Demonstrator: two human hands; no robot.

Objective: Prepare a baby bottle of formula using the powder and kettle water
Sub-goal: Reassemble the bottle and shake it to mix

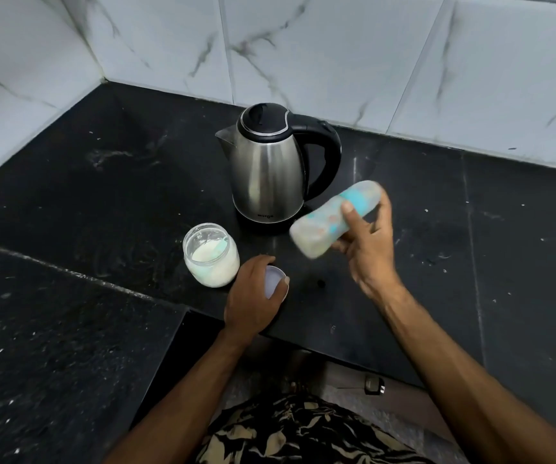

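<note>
Blurred pastel baby bottle (335, 218) tilted in right hand (368, 249) grip, left hand (253, 298) clasping lid (274, 282) beside powder jar (211, 254)

Head view, looking down, near counter (102, 202)

Jar (211, 254) stands before kettle (266, 169) (slightly left) on counter (102, 195).

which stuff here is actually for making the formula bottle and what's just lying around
For the job:
baby bottle, gripped tilted in the right hand
open powder jar
kettle
pale lid under the left hand

Just there:
small dark speck on the black counter
</note>
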